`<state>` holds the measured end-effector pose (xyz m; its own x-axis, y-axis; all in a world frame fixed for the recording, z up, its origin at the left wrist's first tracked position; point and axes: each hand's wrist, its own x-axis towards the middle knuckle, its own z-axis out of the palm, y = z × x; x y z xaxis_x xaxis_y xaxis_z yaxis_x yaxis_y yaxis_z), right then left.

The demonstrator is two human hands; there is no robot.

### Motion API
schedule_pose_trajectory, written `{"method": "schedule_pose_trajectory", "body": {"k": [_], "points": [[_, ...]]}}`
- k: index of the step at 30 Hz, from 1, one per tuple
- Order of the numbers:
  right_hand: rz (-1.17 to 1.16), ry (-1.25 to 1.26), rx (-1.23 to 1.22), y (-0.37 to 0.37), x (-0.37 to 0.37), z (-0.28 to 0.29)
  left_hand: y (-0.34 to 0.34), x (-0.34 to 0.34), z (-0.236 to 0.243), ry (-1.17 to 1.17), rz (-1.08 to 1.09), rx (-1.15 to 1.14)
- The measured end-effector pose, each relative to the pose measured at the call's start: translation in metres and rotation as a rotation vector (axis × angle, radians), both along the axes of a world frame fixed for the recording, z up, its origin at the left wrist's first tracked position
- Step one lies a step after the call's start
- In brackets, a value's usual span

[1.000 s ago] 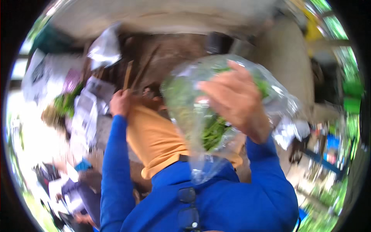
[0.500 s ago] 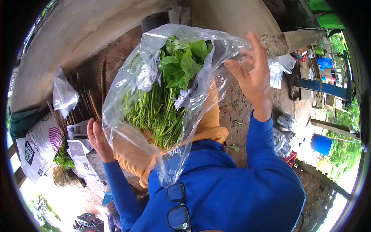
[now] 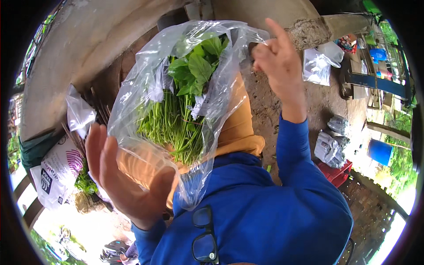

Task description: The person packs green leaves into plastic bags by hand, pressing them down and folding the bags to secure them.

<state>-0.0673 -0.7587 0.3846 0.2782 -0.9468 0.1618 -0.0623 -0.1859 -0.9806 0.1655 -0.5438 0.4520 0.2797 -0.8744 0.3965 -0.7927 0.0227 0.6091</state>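
Observation:
A large clear plastic bag [image 3: 126,112] lies across my lap with a bundle of leafy greens [image 3: 176,117] in it. The leaves point away from me and the long stems toward me; printed paper [image 3: 200,106] is tucked round the bundle. My left hand [image 3: 128,181] is raised at the bag's near left side, open, fingers stretched and thumb apart. At the far right corner of the bag is my right hand [image 3: 280,64], index finger stretched out and the others bent. It is near the plastic rim; whether it touches it is unclear.
On the left are a white printed sack [image 3: 57,176], more greens [image 3: 86,183] and a plastic bag [image 3: 79,110] by some sticks. To the right are white bags [image 3: 318,66], grey plastic bundles [image 3: 331,148], a red crate [image 3: 335,173] and a blue container [image 3: 380,152]. A concrete wall [image 3: 88,53] curves behind.
My left hand has left the bag's left side and come up nearer the camera. My right hand's fingers have bent, leaving the index finger stretched. The view has shifted slightly.

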Motion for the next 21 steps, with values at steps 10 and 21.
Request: {"method": "schedule_pose_trajectory", "body": {"k": [10,21], "points": [[-0.047,-0.413,0.068,-0.04,0.015,-0.045,0.106,-0.026,-0.053,0.437,0.03,0.253],[0.316,-0.756,0.161,-0.066,0.101,-0.041,0.133,-0.038,-0.071,0.625,0.332,0.501]]}}
